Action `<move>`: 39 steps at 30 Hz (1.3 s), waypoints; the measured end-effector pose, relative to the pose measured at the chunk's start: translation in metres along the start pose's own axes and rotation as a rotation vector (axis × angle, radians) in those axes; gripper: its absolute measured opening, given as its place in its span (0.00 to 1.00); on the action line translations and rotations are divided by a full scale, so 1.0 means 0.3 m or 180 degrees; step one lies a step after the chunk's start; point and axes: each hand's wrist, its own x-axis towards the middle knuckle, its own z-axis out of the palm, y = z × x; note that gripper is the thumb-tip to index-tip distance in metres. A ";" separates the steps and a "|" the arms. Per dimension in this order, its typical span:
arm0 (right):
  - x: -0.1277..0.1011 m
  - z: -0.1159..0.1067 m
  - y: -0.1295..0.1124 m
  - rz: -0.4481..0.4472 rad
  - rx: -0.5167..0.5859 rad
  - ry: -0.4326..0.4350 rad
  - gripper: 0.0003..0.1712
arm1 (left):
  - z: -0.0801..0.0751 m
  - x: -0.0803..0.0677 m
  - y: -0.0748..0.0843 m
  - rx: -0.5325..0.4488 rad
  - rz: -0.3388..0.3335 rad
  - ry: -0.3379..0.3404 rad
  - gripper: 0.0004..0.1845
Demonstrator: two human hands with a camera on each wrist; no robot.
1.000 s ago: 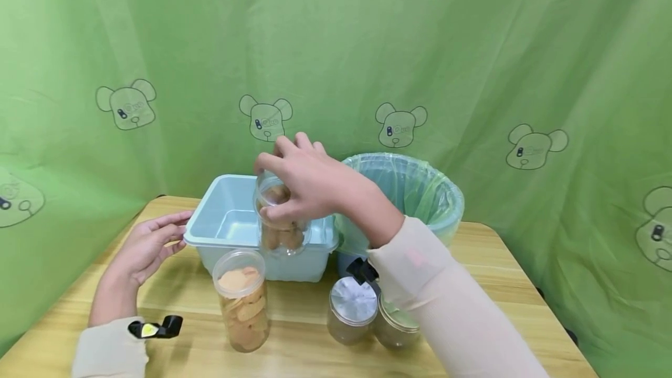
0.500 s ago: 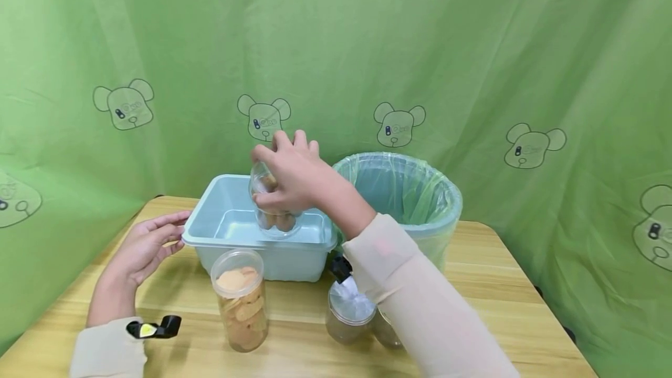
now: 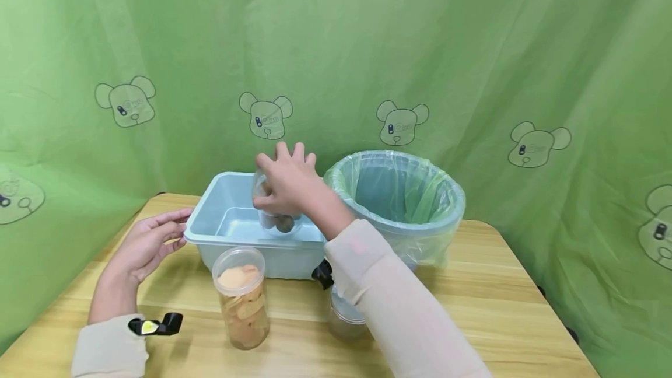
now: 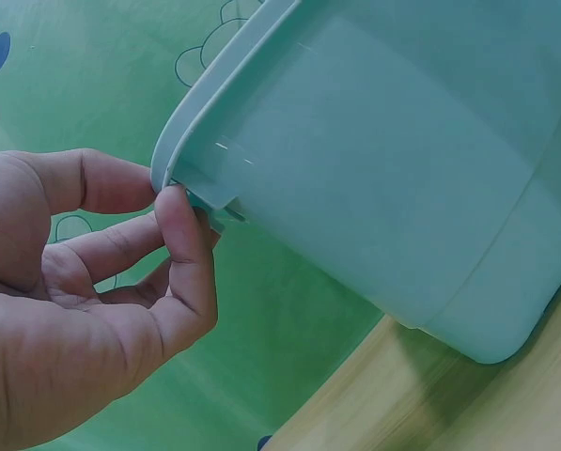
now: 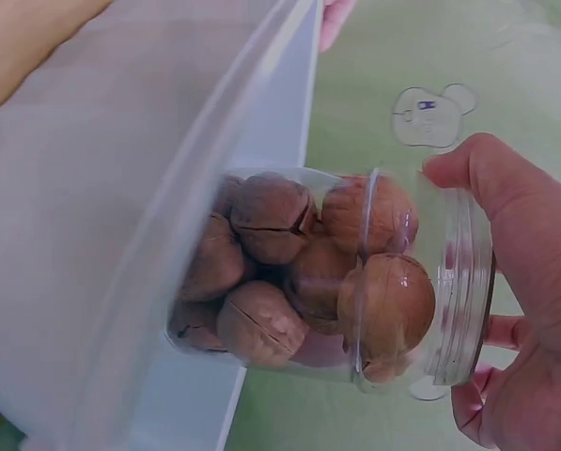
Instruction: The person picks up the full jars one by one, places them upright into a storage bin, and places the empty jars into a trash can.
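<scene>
My left hand [image 3: 142, 252] pinches the left rim of a light blue plastic basin [image 3: 294, 262]; in the left wrist view, the thumb and fingertips meet on the rim's corner. My right hand [image 3: 290, 184] grips a clear jar of walnuts [image 5: 299, 282] from above, around its top end. Seen in the right wrist view, the fingers and thumb lie about the ridged end of the jar, and brown walnuts fill much of it. The jar's lower end is inside the basin's opening; whether it touches the floor I cannot tell.
A tall clear jar of orange chips [image 3: 244, 305] stands in front of the basin. To the basin's right is a round blue bin [image 3: 420, 237] with a green bag liner. A shorter jar [image 3: 345, 319] is partly behind the right sleeve. Green cloth [image 3: 336, 45] hangs behind.
My right hand has carried the jar of walnuts from over the basin's front edge back and down into its opening. The right sleeve now covers the second short jar. My left hand has stayed put.
</scene>
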 end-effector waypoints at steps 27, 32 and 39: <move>0.010 0.226 0.047 0.0296 0.0175 -0.0447 0.35 | -0.001 0.004 0.005 0.0034 -0.0033 0.0053 0.16; 0.003 0.250 0.054 0.0351 0.0249 -0.0595 0.36 | 0.000 0.005 0.004 0.0030 -0.0035 0.0059 0.16; -0.002 0.261 0.068 0.0436 0.0327 -0.0717 0.37 | 0.000 0.001 0.008 0.0016 -0.0034 0.0038 0.16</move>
